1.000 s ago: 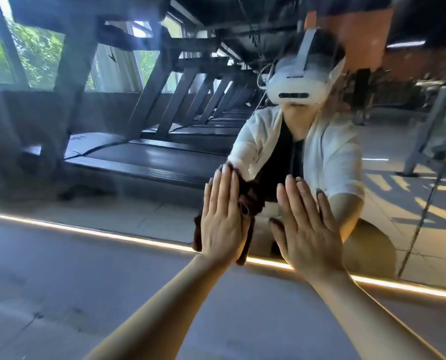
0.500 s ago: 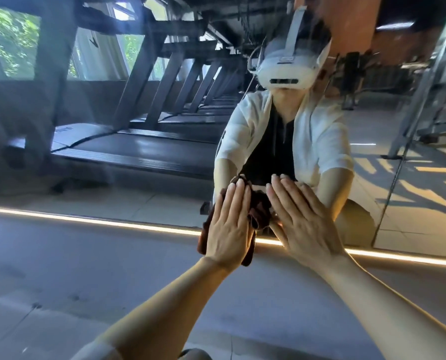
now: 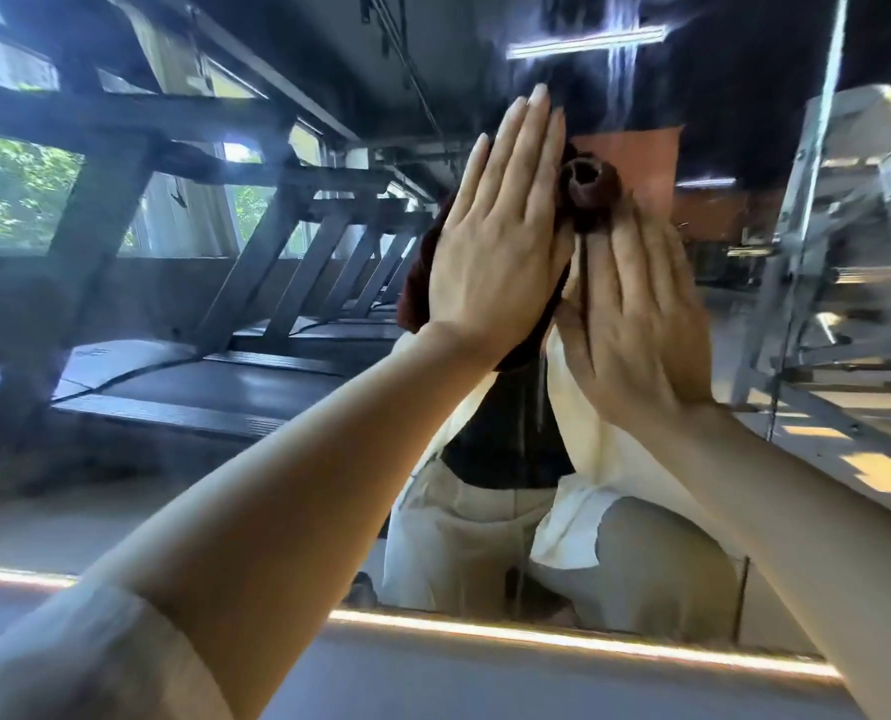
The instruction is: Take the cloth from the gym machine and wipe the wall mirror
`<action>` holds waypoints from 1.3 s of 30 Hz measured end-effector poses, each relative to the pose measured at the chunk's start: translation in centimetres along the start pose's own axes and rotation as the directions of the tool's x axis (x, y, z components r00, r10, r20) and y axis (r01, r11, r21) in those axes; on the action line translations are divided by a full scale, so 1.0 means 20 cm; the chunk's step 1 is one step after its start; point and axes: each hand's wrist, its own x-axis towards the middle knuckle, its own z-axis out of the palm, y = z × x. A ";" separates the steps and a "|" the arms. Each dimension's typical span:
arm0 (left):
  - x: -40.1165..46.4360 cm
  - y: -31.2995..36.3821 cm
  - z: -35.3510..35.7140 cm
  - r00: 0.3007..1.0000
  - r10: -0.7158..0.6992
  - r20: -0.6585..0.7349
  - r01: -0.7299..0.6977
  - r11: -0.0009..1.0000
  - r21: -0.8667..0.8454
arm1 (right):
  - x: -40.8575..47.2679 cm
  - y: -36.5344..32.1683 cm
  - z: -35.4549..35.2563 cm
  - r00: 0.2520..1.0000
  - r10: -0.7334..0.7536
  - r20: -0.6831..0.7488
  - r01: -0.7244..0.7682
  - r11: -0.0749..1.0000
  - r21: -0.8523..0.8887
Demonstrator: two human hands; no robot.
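Wiping higher up the mirror now

Both hands (image 3: pixel 563 252) flat, pressing the brown cloth (image 3: pixel 586 192) onto the wall mirror (image 3: pixel 225 356); they've swept up from the bottom edge; wiping's well underway.

— What is under my hands?

— A dark brown, bunched cloth (image 3: pixel 586 192), soft and matt, with a fuzzy nap like towelling. My left hand (image 3: pixel 495 252) presses it flat against the big wall mirror (image 3: pixel 121 485).

— And the mirror itself?

— Smooth, glossy glass, hazy with streaks on its left side. It reflects black treadmills (image 3: pixel 235 376) with matt belts and a silvery metal machine frame (image 3: pixel 838 262) that shines in the sun.

— My sleeve?

— The pale beige sleeve (image 3: pixel 85 662) is plain woven fabric, matt and a little creased.
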 end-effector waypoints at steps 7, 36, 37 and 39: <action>-0.44 0.13 0.05 0.999 -0.016 0.046 0.020 0.997 -0.081 | -0.28 -0.06 0.01 0.998 -0.024 0.066 0.026 0.999 -0.024; -1.31 0.64 0.17 0.909 -0.380 0.170 0.396 0.915 -0.073 | -1.15 -0.10 -0.20 0.937 -0.102 0.335 0.012 0.965 0.261; -1.31 0.68 0.19 0.931 -0.318 0.179 0.337 0.938 -0.085 | -1.14 -0.08 -0.21 0.950 -0.072 0.303 -0.028 0.949 0.314; -1.30 0.67 0.19 0.952 -0.234 0.198 0.254 0.964 -0.078 | -1.11 -0.04 -0.23 0.966 -0.027 0.255 -0.073 0.924 0.374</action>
